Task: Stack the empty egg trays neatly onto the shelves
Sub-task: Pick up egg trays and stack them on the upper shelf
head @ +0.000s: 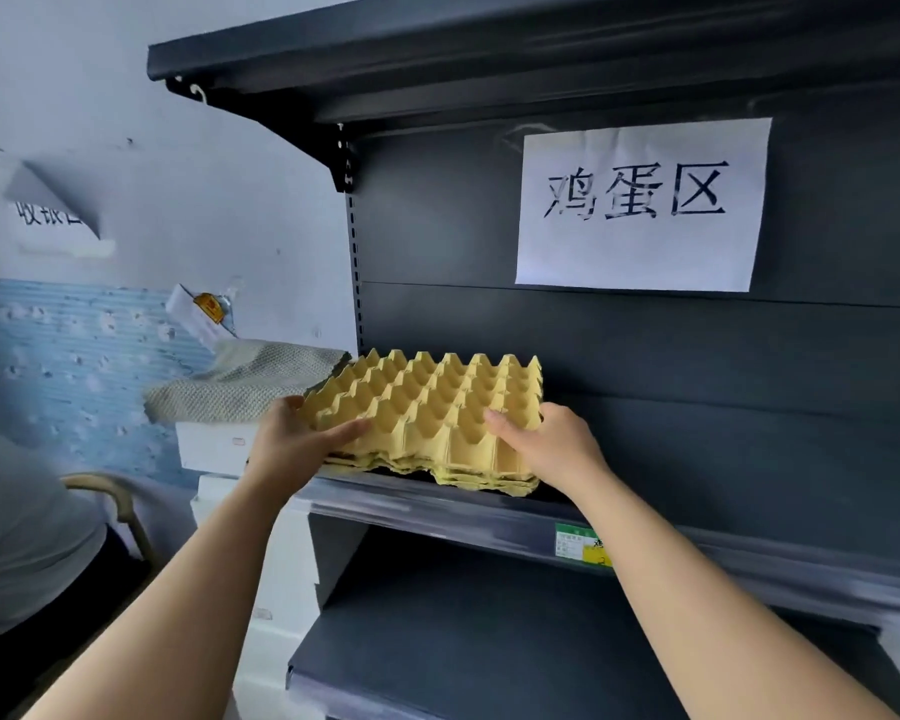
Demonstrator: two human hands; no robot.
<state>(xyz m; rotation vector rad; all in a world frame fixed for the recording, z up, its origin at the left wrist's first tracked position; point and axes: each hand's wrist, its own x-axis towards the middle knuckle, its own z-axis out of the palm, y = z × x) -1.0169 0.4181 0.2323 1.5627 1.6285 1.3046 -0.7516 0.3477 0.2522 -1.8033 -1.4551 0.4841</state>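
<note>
Left hand [302, 439] and right hand [554, 446] both grip the yellow pulp egg-tray stack [427, 402] on the dark grey metal shelf [645, 532]. Looks basically placed, maybe needs squaring up.

A white paper sign [640, 205] taped to the dark back panel [437, 226] of the shelf unit reads "鸡蛋区" in large black characters. On the wall [204, 174] to the left, a half-peeled paper sheet [55, 213] shows "收银"; its folded corner hides the rest. A green and yellow price label [583, 544] sits on the front edge of the shelf [437, 504], its print too small to read.
</note>
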